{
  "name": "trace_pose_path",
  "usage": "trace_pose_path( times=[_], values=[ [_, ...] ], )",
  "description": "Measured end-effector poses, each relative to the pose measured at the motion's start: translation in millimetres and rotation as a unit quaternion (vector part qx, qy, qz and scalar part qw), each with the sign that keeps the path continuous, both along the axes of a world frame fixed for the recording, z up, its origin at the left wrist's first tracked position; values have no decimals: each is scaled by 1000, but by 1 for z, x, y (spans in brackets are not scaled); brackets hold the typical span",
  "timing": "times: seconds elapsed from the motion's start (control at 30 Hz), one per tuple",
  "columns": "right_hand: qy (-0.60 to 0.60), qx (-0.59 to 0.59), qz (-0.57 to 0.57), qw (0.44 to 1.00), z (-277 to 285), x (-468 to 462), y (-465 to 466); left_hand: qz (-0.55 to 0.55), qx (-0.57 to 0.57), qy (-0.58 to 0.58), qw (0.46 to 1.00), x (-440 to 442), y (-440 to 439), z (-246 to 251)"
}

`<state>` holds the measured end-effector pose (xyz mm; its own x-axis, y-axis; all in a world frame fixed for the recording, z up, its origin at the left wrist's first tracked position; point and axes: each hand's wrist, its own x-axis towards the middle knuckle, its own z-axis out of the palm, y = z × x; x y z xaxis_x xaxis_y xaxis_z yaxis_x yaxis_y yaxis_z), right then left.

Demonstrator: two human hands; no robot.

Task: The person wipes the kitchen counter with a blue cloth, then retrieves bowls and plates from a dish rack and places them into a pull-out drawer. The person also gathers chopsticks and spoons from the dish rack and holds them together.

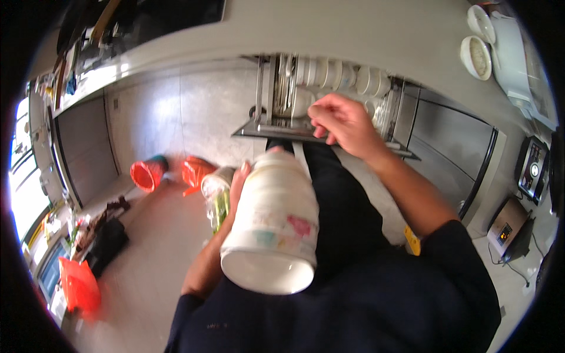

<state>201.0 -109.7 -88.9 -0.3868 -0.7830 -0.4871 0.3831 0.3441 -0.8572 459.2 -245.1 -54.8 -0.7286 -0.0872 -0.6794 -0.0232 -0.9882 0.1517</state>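
A tall stack of white bowls [273, 207] lies tilted in front of my torso, its nearest bowl facing me with a pink and teal print on the outside. My left hand [239, 185] supports the stack along its left side; most of that hand is hidden behind the bowls. Above the front of a pulled-out dish drawer [282, 128] hovers my right hand [344, 123], fingers loosely curled, with nothing visible in it. Inside the drawer, several white bowls [326, 73] stand on edge in a wire rack. A larger white dish [303, 101] sits nearer the drawer front.
A grey countertop [353, 31] runs above the drawer, with two white bowls [476, 57] at its right end. On the floor to the left are a red-lined bin [145, 175], an orange bag [194, 172] and a bag of green vegetables [218, 207]. A red bag [79, 282] is lower left.
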Motion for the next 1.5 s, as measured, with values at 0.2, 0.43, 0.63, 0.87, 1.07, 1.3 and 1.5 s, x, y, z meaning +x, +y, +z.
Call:
trace_pose_path(
  times=[0.2, 0.43, 0.63, 0.87, 1.07, 1.3, 1.5],
  values=[
    [262, -248, 205, 910, 193, 7, 8, -6, 43, -44, 998, -34, 11, 30],
    [596, -191, 275, 730, 223, 17, 6, -9, 91, 32, 995, -55, 9, 34],
    [673, -173, 317, 646, 241, 8, 11, -42, 35, 31, 998, -57, 2, 17],
    [725, -125, 276, 618, 250, 13, 7, -57, 76, 52, 994, -70, 2, 17],
    [736, -119, 283, 604, 255, 16, 3, -39, 40, 20, 998, -84, 6, 51],
    [695, -246, 189, 649, 252, 14, 3, -60, 30, 16, 998, -84, 3, 68],
    [431, -183, 54, 882, 252, -3, 40, -42, 61, 23, 997, -74, -9, 21]
  ],
)
